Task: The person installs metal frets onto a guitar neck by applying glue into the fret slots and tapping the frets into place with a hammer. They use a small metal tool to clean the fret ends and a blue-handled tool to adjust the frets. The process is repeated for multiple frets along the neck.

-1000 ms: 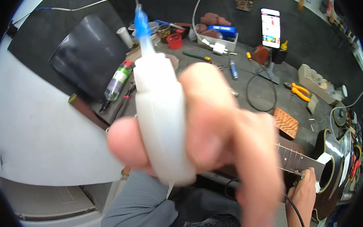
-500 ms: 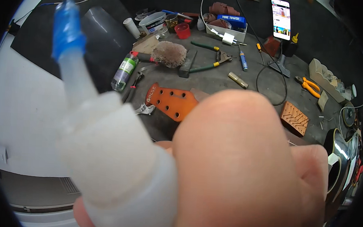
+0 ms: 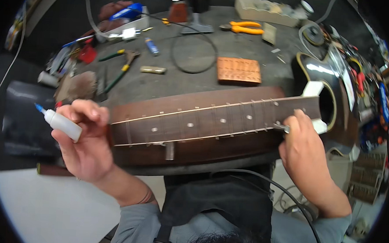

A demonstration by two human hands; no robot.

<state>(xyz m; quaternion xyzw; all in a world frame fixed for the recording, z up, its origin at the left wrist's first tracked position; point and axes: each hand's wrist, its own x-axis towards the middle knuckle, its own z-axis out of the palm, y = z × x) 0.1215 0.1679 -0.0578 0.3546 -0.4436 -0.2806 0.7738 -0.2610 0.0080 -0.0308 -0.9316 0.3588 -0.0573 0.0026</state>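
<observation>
My left hand [image 3: 92, 149], palm up at the left, holds a small white squeeze bottle [image 3: 66, 126] between thumb and fingers. Its thin blue tip points up and to the left. A dark guitar fretboard [image 3: 176, 127] with pale round dots lies across the bench, and short fret-wire ends stick out along its edges. My right hand [image 3: 305, 142] is closed over the fretboard's right end, fingertips against it. A small shiny metal piece [image 3: 282, 127] shows beside those fingers; whether they grip it I cannot make out. A metal block [image 3: 170, 151] sits at the near edge.
A brown sheet [image 3: 192, 157] lies under the neck. Behind it are a drilled wooden block [image 3: 239, 70] holding thin pieces, orange-handled pliers [image 3: 245, 27], green-handled cutters [image 3: 118, 71] and a looped black cable [image 3: 192, 72]. A black guitar body [image 3: 314, 68] stands right; a brush [image 3: 83, 85] lies left.
The white bottle has gone from close before the camera down to the lower left. The view has swung right and lower, bringing in the fretboard and my right hand.
</observation>
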